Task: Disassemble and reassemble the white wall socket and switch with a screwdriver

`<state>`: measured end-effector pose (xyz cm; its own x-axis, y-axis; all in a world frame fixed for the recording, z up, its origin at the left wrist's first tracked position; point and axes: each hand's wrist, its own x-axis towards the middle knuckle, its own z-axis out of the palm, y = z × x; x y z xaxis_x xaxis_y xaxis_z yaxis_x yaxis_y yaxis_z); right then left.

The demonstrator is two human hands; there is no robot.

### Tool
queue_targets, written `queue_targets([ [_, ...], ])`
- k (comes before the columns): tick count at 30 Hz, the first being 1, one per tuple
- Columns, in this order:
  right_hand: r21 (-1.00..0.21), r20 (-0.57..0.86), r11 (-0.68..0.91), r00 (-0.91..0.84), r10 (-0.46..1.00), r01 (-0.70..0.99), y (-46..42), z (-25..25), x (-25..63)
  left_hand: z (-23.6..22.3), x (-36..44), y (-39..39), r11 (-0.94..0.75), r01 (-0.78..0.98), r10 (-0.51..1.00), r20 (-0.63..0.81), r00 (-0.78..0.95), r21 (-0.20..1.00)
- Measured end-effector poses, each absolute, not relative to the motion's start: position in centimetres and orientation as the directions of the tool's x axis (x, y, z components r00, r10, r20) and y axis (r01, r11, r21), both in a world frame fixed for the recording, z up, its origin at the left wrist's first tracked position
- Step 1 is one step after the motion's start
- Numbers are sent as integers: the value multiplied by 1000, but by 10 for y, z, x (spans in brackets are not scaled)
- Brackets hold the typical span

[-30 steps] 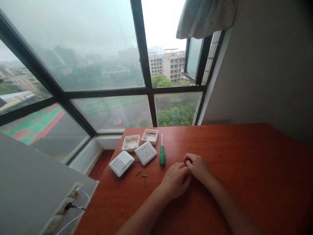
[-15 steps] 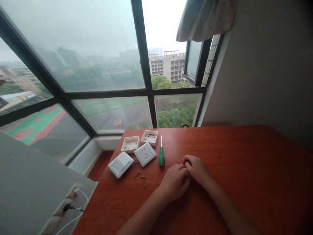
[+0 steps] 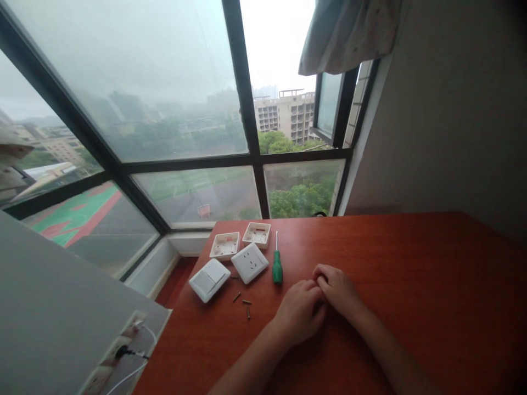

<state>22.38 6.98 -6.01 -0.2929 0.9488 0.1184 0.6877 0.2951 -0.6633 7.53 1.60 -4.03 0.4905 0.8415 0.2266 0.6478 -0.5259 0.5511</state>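
My left hand point(image 3: 302, 311) rests on the table with its fingers curled in, and its fingertips meet those of my right hand point(image 3: 335, 286). The right hand is loosely closed too; I see nothing held in either. Left of them lies a green-handled screwdriver point(image 3: 277, 267), its shaft pointing away from me. Beyond the screws sit a white socket panel point(image 3: 250, 263) and a white switch panel point(image 3: 209, 280). Several small screws point(image 3: 246, 302) are scattered in front of the panels. Behind these stand two open white mounting boxes point(image 3: 225, 246), side by side.
The reddish-brown table point(image 3: 395, 258) reaches to the window and the right wall. At lower left, a low grey partition carries wall outlets point(image 3: 113, 351) with plugs and white cables. A curtain point(image 3: 348, 38) hangs at the top beside a tilted-open window pane.
The whole view has shifted slightly right and down in the picture, as the camera moved. The hands and the things on the table keep their places relative to each other.
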Motion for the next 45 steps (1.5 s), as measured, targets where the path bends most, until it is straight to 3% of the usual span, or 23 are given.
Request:
queue_targets([
  [45, -678, 137, 307, -295, 946, 668, 69, -60, 224, -42, 73, 17, -536, 619, 832, 234, 503, 575],
])
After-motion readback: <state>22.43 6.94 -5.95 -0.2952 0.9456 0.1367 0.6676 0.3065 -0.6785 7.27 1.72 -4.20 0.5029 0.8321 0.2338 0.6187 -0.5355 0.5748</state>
